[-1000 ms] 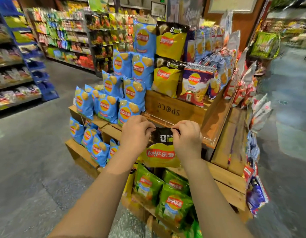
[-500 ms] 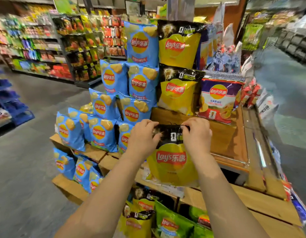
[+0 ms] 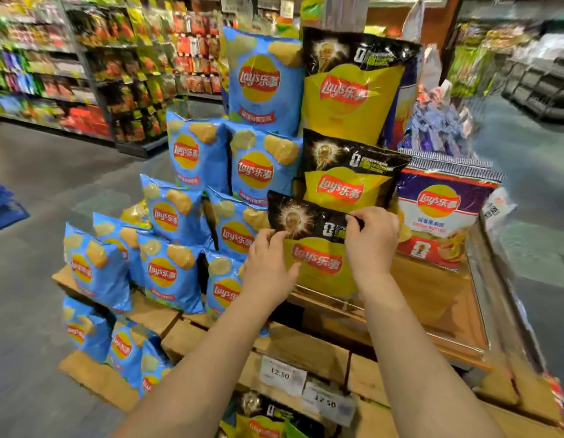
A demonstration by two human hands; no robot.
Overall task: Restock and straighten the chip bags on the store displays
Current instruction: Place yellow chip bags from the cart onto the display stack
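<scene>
Display: tiered wooden crate display (image 3: 432, 311), bags stacked upright.
Held bag: yellow Lay's bag (image 3: 315, 263), at the middle tier's front edge.
Left hand (image 3: 268, 267): pinching its left side.
Right hand (image 3: 374, 238): pinching its top.
Risk: released unseated, it may topple forward.

Grey floor (image 3: 53, 191); stocked shelving (image 3: 84, 74) lines the aisle behind.

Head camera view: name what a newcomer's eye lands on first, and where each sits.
Dead centre, the left hand and right hand pinch the black top edge of a yellow chip bag, holding it against the wooden display. Two larger yellow bags stack above it. To the left, blue chip bags climb in steps, and price tags reading 12.50 sit below.
</scene>
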